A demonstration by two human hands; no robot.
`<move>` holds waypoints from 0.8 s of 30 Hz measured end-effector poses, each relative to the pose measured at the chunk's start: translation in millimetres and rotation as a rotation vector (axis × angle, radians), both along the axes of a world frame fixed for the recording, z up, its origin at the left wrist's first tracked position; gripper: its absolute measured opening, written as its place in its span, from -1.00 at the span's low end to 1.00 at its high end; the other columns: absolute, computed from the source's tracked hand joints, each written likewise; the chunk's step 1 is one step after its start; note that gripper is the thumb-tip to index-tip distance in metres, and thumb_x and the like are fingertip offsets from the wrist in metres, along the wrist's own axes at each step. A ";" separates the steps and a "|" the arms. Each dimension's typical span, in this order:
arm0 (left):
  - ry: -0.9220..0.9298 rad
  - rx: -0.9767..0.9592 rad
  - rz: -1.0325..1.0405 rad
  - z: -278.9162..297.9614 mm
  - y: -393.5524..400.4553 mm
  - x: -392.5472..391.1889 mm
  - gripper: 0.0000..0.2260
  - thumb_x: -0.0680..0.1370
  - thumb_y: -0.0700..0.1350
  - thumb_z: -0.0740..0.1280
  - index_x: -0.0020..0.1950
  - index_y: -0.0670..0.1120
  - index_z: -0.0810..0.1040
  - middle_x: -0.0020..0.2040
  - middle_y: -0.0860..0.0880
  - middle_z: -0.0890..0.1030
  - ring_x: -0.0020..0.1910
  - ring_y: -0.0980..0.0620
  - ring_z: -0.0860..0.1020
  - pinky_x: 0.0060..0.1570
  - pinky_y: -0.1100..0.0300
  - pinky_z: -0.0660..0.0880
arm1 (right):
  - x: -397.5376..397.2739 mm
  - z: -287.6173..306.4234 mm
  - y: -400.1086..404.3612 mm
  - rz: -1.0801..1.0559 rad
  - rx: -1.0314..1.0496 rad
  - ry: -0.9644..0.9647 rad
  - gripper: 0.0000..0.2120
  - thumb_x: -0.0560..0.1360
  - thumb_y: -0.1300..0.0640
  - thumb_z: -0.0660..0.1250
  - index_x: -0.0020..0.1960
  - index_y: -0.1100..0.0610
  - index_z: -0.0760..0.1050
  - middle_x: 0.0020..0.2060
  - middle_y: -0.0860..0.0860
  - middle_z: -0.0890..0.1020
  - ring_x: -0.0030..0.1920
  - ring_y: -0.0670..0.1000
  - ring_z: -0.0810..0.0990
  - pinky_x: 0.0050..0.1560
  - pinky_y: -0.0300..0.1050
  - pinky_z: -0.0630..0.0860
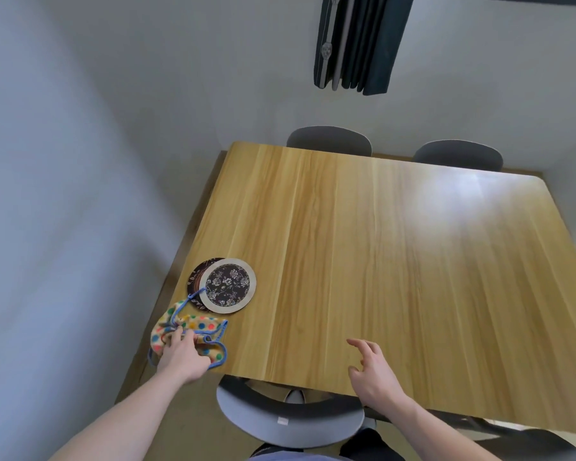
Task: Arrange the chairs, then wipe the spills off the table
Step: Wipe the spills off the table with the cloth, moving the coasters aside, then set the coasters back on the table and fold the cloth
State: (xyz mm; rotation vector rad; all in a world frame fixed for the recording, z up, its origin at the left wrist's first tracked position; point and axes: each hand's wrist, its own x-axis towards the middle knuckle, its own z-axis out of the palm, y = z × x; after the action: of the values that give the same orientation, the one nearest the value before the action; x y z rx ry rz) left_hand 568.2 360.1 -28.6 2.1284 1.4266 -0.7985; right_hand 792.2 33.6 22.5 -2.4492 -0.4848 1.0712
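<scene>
Head view: the cloth [193,337], dotted with a blue hem, lies crumpled at the table's [379,261] near-left corner, just beside two stacked coasters [225,286]. It looks soft, light and limp, likely to bunch and drag, so a full handful near its middle should serve better than a hem pinch. The left hand [180,356] has its fingers curled into the cloth, gripping it. The right hand [373,374] hovers at the near edge, fingers spread and loose, holding nothing. Chairs [290,420] look tucked in.
</scene>
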 end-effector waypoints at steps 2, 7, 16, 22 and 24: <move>-0.007 -0.004 -0.042 3.0 -5.6 4.6 -0.23 0.42 0.06 0.35 0.60 0.03 0.15 0.66 -0.05 -0.01 0.59 -0.21 0.13 0.49 -0.10 0.31 | -2.9 2.6 -3.4 -0.020 -0.004 -0.005 -0.47 0.61 0.19 0.22 0.55 -0.06 0.26 0.51 -0.06 0.24 -0.14 -0.22 0.49 -0.12 -0.28 0.55; -0.057 -0.073 -0.143 12.0 -41.4 24.8 -0.28 0.37 -0.01 0.28 0.55 0.08 0.23 0.66 0.03 -0.02 0.61 -0.23 0.03 0.52 -0.11 0.22 | -5.1 3.2 -8.7 -0.059 -0.017 -0.021 -0.47 0.61 0.18 0.23 0.54 -0.07 0.26 0.50 -0.07 0.26 -0.21 -0.17 0.51 -0.08 -0.21 0.63; -0.155 -0.255 -0.315 17.6 -99.7 90.4 -0.27 0.37 -0.04 0.26 0.57 0.11 0.29 0.64 0.07 0.07 0.59 -0.15 0.07 0.56 -0.05 0.14 | 2.9 6.2 -2.5 -0.061 -0.013 -0.049 -0.47 0.59 0.17 0.22 0.53 -0.09 0.27 0.48 -0.09 0.27 -0.23 -0.10 0.47 -0.08 -0.15 0.66; -0.360 -0.083 -0.041 28.4 -7.9 110.3 -0.74 0.48 -0.14 0.39 0.16 0.03 0.62 0.17 0.05 0.60 -0.09 0.16 0.58 -0.19 0.24 0.52 | 16.8 16.8 8.1 -0.021 0.003 -0.055 -0.48 0.61 0.14 0.23 0.54 -0.09 0.27 0.49 -0.11 0.26 -0.14 -0.08 0.49 -0.01 -0.12 0.66; -0.329 0.029 0.089 26.8 31.8 105.4 -0.68 0.47 -0.11 0.39 0.23 0.01 0.58 0.27 -0.02 0.55 0.03 0.04 0.57 -0.06 0.18 0.49 | 22.7 21.9 15.5 -0.016 0.013 -0.058 -0.48 0.61 0.13 0.24 0.55 -0.08 0.26 0.50 -0.11 0.25 -0.09 -0.06 0.50 0.01 -0.11 0.65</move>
State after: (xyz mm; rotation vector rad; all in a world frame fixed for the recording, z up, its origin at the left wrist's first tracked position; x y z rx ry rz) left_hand 673.6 391.9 -1.8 2.0837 1.3515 -0.3737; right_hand 814.9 49.1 44.4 -2.4741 -0.4877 0.9900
